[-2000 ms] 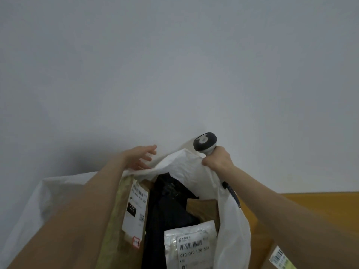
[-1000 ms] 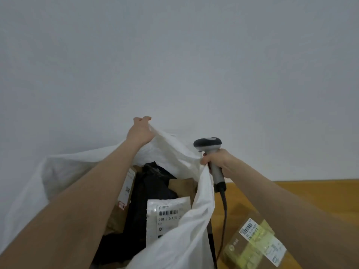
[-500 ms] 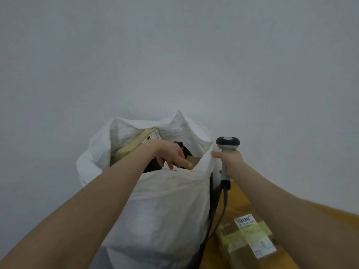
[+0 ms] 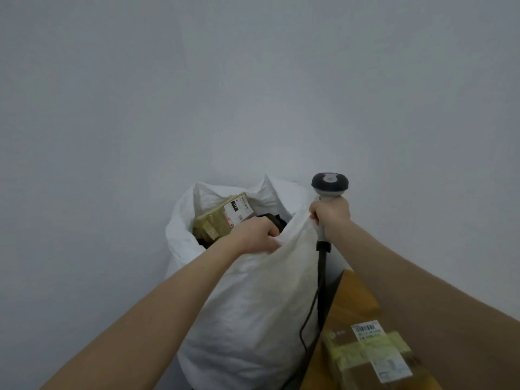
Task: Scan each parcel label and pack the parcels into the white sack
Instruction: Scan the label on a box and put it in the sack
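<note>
The white sack (image 4: 253, 305) stands upright against the wall, its mouth open. Inside it a cardboard parcel (image 4: 222, 218) with yellow tape and a white label leans at the back left, above a dark item. My left hand (image 4: 254, 235) grips the sack's near rim. My right hand (image 4: 330, 213) holds the grey handheld scanner (image 4: 329, 185) upright and also pinches the rim's right edge. The scanner's black cable hangs down beside the sack. Another taped cardboard parcel (image 4: 371, 353) with a barcode label lies on the wooden table (image 4: 356, 294) at lower right.
A plain grey-white wall fills the background behind the sack. The wooden table's corner sits right of the sack, and my right forearm crosses over it.
My left hand came down from the sack's raised far rim to its near rim. The sack now stands farther from me and the view has pulled back. My right hand kept the scanner.
</note>
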A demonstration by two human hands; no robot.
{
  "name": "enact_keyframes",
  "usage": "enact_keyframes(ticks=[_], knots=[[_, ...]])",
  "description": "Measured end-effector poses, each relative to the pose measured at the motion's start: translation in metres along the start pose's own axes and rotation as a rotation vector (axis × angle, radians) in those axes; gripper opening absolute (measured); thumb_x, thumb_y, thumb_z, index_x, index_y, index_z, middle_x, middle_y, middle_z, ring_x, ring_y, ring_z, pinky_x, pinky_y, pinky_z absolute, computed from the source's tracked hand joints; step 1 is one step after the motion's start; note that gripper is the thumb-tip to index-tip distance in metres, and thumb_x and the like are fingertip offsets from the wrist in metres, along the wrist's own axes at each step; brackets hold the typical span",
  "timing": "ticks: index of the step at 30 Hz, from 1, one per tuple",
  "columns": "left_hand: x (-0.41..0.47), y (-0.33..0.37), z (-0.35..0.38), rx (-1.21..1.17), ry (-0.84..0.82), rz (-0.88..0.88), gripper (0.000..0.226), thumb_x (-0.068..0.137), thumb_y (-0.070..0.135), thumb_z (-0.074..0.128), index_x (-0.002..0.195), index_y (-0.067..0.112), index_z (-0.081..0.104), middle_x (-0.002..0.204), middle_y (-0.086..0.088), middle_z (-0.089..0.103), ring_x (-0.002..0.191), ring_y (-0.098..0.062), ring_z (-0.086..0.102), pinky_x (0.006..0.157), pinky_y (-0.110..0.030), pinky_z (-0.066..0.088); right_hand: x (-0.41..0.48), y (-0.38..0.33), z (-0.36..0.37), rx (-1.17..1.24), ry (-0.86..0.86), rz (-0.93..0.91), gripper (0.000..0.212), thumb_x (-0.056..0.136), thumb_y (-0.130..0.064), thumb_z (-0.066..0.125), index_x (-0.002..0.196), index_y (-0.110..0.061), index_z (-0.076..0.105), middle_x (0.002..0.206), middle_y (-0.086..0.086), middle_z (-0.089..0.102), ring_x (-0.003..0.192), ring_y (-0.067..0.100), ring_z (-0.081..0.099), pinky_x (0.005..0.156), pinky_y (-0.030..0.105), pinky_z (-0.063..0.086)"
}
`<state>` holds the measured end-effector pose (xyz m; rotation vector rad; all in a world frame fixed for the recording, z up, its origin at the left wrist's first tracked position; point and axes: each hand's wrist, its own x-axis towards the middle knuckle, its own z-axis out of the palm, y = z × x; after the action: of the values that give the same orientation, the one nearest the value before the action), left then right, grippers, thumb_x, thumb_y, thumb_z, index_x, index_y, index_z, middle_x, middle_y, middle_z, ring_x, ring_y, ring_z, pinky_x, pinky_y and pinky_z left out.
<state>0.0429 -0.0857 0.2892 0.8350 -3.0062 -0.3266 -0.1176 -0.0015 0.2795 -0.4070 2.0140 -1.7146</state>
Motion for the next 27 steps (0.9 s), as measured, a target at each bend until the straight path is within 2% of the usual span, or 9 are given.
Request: enact_keyframes(ticks=[4,7,9,12,15,19,23,25,27], knots=[[0.0,0.006,-0.004,0.028,-0.155,0.018,0.044,0.077,0.017,0.066,0.056,0.021,0.027,0.057,0.004,0.025,0.056,-0.016,0.025,0.053,-0.03,0.017,-0.003,0.039,-0.016,-0.136,0.018,0.114,0.012,0.076,0.003,0.06,0.072,-0.004,0.051,0.073,0.014,0.058,0.07,0.029,0.058,0.076,0.038,0.054],[0.002,0.029,-0.015,0.092,-0.263,0.026,0.012,0.079,0.015,0.068,0.076,0.019,0.056,0.076,0.003,0.049,0.071,-0.016,0.044,0.062,-0.029,0.036,-0.004,0.054,-0.029,-0.222,0.012,0.145,0.017,0.078,0.004,0.059,0.068,-0.006,0.048,0.078,0.015,0.056,0.074,0.029,0.057,0.07,0.033,0.048],[0.006,0.054,-0.012,0.063,-0.064,0.075,0.025,0.084,0.015,0.06,0.109,0.019,0.063,0.099,0.005,0.058,0.089,-0.013,0.053,0.075,-0.029,0.045,-0.006,0.069,-0.043,-0.176,0.042,0.209,0.013,0.077,0.005,0.058,0.074,-0.004,0.05,0.083,0.019,0.058,0.077,0.031,0.057,0.072,0.036,0.05],[0.011,0.101,0.008,-0.198,0.27,0.205,0.026,0.088,0.009,0.05,0.109,0.016,0.064,0.106,0.002,0.066,0.089,-0.011,0.057,0.079,-0.025,0.046,-0.009,0.094,-0.07,-0.026,0.101,0.308,0.01,0.081,0.003,0.06,0.078,-0.002,0.052,0.076,0.018,0.059,0.069,0.03,0.056,0.069,0.037,0.049],[0.025,0.137,0.061,-0.297,0.071,0.259,0.025,0.09,0.004,0.047,0.105,0.01,0.066,0.107,-0.006,0.068,0.097,-0.018,0.061,0.088,-0.03,0.049,-0.008,0.122,-0.098,0.108,0.164,0.392,0.013,0.086,0.003,0.057,0.081,-0.005,0.048,0.071,0.015,0.05,0.063,0.025,0.048,0.062,0.034,0.041],[0.053,0.139,0.156,-0.306,-0.244,0.137,0.034,0.094,0.01,0.047,0.126,0.007,0.055,0.127,-0.011,0.058,0.114,-0.024,0.055,0.091,-0.03,0.046,-0.008,0.175,-0.131,0.104,0.231,0.543,0.014,0.09,0.001,0.06,0.085,-0.005,0.048,0.065,0.011,0.047,0.059,0.024,0.047,0.054,0.032,0.04],[0.075,0.099,0.246,-0.345,-0.433,-0.02,0.018,0.093,0.025,0.052,0.08,0.014,0.056,0.087,-0.007,0.062,0.091,-0.031,0.065,0.062,-0.027,0.043,-0.016,0.234,-0.148,0.057,0.272,0.717,0.007,0.09,0.001,0.057,0.09,-0.004,0.053,0.075,0.013,0.049,0.072,0.03,0.053,0.068,0.038,0.046],[0.08,0.079,0.279,-0.375,-0.485,-0.132,0.017,0.092,0.031,0.056,0.095,0.015,0.059,0.101,-0.007,0.063,0.098,-0.027,0.064,0.073,-0.03,0.051,-0.023,0.261,-0.149,0.107,0.267,0.799,0.012,0.087,0.003,0.06,0.087,-0.006,0.051,0.079,0.014,0.051,0.07,0.027,0.053,0.063,0.037,0.046],[0.082,0.067,0.305,-0.368,-0.535,-0.185,0.043,0.093,0.037,0.056,0.128,0.014,0.052,0.124,-0.008,0.059,0.11,-0.023,0.059,0.091,-0.036,0.051,-0.031,0.281,-0.145,0.163,0.224,0.836,0.013,0.086,0.003,0.063,0.092,-0.004,0.054,0.086,0.015,0.058,0.073,0.027,0.057,0.06,0.036,0.048]])
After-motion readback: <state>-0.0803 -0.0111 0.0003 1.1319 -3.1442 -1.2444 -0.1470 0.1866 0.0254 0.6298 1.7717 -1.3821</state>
